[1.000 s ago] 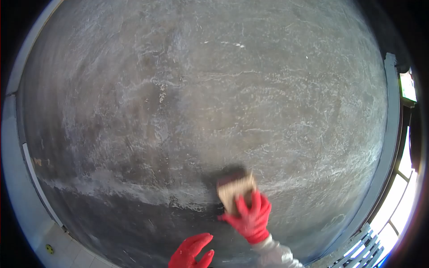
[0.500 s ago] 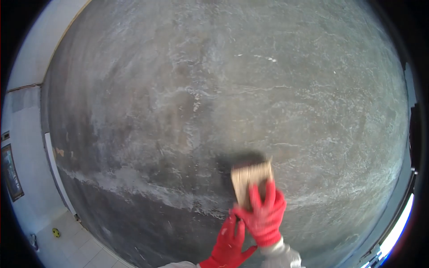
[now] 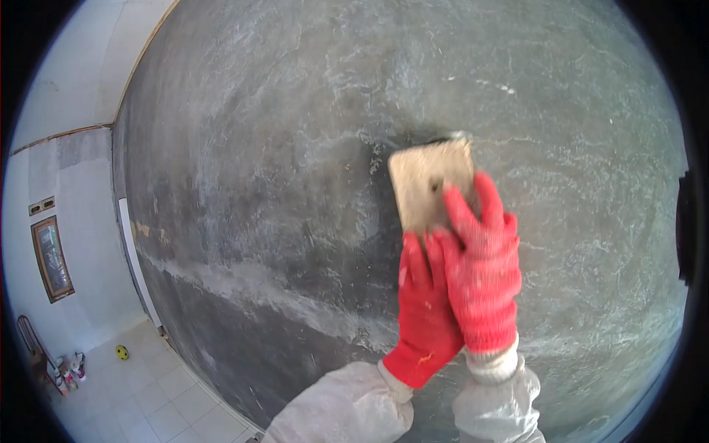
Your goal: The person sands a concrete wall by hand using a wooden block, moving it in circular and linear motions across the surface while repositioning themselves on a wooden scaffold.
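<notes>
A flat, tan, rectangular wooden block (image 3: 425,173) with a dark spot near its middle lies against the rough grey wall (image 3: 281,162). My right hand (image 3: 484,273), in a red glove, grips its right side, with two fingers spread over the face. Below it, my left hand (image 3: 427,314), also red-gloved, has its fingertips at the block's lower edge, beside the right hand. Both thumbs and the underside of the block are hidden.
At the left, a white wall (image 3: 77,236) carries a small framed window (image 3: 52,258). On the tiled floor (image 3: 159,395) lie a yellow ball (image 3: 122,352) and several small containers (image 3: 70,369). A dark object (image 3: 685,229) borders the right edge.
Both hands have moved up the wall with the block. My left hand has risen from below to the block's lower edge. The view has shifted, showing more of the left side.
</notes>
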### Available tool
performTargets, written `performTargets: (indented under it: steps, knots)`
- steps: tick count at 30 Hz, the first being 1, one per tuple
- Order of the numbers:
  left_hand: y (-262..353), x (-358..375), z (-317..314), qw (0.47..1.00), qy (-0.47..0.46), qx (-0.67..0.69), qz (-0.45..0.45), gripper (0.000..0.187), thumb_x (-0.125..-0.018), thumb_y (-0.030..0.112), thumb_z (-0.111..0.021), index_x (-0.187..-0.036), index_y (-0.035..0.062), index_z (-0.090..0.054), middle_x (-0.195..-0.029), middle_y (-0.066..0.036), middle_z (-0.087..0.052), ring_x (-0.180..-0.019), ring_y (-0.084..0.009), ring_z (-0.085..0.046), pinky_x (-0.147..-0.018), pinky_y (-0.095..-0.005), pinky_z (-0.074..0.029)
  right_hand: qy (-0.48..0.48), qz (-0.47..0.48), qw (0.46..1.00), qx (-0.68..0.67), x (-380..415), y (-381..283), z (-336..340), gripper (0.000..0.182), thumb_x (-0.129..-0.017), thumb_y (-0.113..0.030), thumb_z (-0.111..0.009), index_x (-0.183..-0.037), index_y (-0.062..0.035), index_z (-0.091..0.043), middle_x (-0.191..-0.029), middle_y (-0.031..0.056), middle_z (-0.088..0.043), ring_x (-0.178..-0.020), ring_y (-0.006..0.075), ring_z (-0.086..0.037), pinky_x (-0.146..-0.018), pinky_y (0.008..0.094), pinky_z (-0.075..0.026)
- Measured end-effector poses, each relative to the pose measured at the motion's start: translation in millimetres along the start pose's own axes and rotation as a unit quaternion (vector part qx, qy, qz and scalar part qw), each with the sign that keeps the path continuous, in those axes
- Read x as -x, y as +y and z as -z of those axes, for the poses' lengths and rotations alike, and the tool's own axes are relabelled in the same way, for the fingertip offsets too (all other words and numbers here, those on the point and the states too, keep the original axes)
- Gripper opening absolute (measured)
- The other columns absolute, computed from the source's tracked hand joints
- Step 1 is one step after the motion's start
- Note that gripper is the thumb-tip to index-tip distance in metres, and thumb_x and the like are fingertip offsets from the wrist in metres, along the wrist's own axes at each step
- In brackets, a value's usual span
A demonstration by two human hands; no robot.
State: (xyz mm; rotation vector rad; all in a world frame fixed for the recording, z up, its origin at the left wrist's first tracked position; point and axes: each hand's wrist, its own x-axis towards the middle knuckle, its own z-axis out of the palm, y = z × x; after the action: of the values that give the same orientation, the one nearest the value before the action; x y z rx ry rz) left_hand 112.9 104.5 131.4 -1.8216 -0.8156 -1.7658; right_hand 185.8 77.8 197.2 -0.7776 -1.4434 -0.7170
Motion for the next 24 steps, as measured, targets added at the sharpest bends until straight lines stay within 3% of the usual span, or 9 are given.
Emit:
performTargets:
  steps: [1, 2, 3, 5, 8, 12, 17, 22, 24]
  knots:
    - [4, 14, 1, 0.999, -0.014, -0.027, 0.036, 0.079, -0.079, 0.027, -0.068, -0.140, -0.0049, -0.031, -0.136, -0.041, -0.030, -0.122, -0.0571, -0.038, -0.101, -0.0574, -0.035, -0.014, 0.014, 0.999, -0.029, 19, 2, 4, 0.059, -0.071, -0.002, -0.073, -0.128, -0.0143, -0.060, -0.143, 0.0143, -0.045, -0.105, 0.0332, -0.055, -0.089, 0.0391, -0.049]
    - [11, 27, 5, 0.948, -0.015, 0.242, 0.206, 0.078, -0.075, 0.029, -0.070, -0.137, -0.0046, -0.036, -0.136, -0.041, -0.031, -0.121, -0.0577, -0.038, -0.098, -0.0584, -0.037, -0.017, 0.005, 0.999, -0.044, 40, 3, 6, 0.058, -0.070, -0.002, -0.073, -0.126, -0.0139, -0.061, -0.140, 0.0148, -0.048, -0.102, 0.0335, -0.056, -0.085, 0.0396, -0.050]
    - [5, 51, 9, 0.948, -0.017, 0.242, 0.207, 0.078, -0.075, 0.029, -0.070, -0.137, -0.0046, -0.036, -0.136, -0.041, -0.031, -0.121, -0.0577, -0.038, -0.098, -0.0584, -0.037, -0.019, -0.005, 0.998, -0.058, 63, 4, 9, 0.058, -0.068, -0.001, -0.073, -0.124, -0.0135, -0.062, -0.136, 0.0154, -0.050, -0.099, 0.0338, -0.056, -0.081, 0.0401, -0.051]
    - [-13, 99, 18, 0.994, -0.084, -0.067, 0.011, 0.081, -0.070, 0.031, -0.073, -0.136, -0.0023, -0.039, -0.137, -0.040, -0.030, -0.120, -0.0566, -0.040, -0.095, -0.0586, -0.039, -0.058, -0.063, 0.985, -0.152, 109, 12, 24, 0.059, -0.068, 0.000, -0.073, -0.125, -0.0118, -0.060, -0.134, 0.0182, -0.051, -0.102, 0.0339, -0.056, -0.083, 0.0410, -0.051]
    - [-22, 82, 38, 0.990, -0.107, -0.094, 0.009, 0.083, -0.066, 0.031, -0.076, -0.136, 0.0015, -0.042, -0.139, -0.040, -0.029, -0.118, -0.0549, -0.042, -0.094, -0.0576, -0.041, -0.087, -0.103, 0.981, -0.140, 158, 21, 47, 0.057, -0.069, 0.004, -0.069, -0.124, -0.0104, -0.061, -0.133, 0.0209, -0.051, -0.105, 0.0341, -0.056, -0.086, 0.0430, -0.049]
    - [-33, -38, 43, 0.984, -0.028, -0.155, -0.084, 0.088, -0.068, 0.021, -0.077, -0.143, 0.0031, -0.035, -0.147, -0.037, -0.021, -0.116, -0.0516, -0.043, -0.093, -0.0545, -0.040, -0.050, -0.098, 0.991, -0.072, 164, 51, 66, 0.060, -0.071, 0.015, -0.057, -0.128, -0.0068, -0.056, -0.139, 0.0225, -0.045, -0.123, 0.0360, -0.050, -0.097, 0.0403, -0.046]
    - [-43, -86, 43, 0.985, 0.071, -0.155, -0.012, 0.084, -0.075, 0.020, -0.075, -0.145, 0.0036, -0.032, -0.148, -0.034, -0.022, -0.112, -0.0502, -0.044, -0.095, -0.0504, -0.038, -0.007, -0.141, 0.988, -0.067, 159, 61, 64, 0.051, -0.078, 0.013, -0.050, -0.126, -0.0047, -0.056, -0.140, 0.0228, -0.044, -0.125, 0.0359, -0.048, -0.098, 0.0379, -0.045]
    - [-65, 95, 54, 0.982, -0.094, -0.164, -0.024, 0.083, -0.067, 0.028, -0.081, -0.135, 0.0025, -0.040, -0.145, -0.040, -0.021, -0.117, -0.0552, -0.043, -0.092, -0.0569, -0.040, -0.006, -0.101, 0.994, -0.049, 172, 58, 50, 0.050, -0.076, 0.010, -0.054, -0.123, -0.0051, -0.057, -0.134, 0.0222, -0.048, -0.119, 0.0375, -0.051, -0.096, 0.0426, -0.044]
    - [-74, 86, 62, 0.981, -0.086, -0.171, -0.021, 0.085, -0.068, 0.028, -0.081, -0.137, 0.0031, -0.038, -0.145, -0.041, -0.020, -0.118, -0.0561, -0.042, -0.093, -0.0574, -0.039, -0.065, -0.044, 0.995, -0.059, 156, 54, 53, 0.053, -0.072, 0.008, -0.056, -0.123, -0.0062, -0.057, -0.130, 0.0224, -0.051, -0.113, 0.0388, -0.053, -0.094, 0.0450, -0.044]
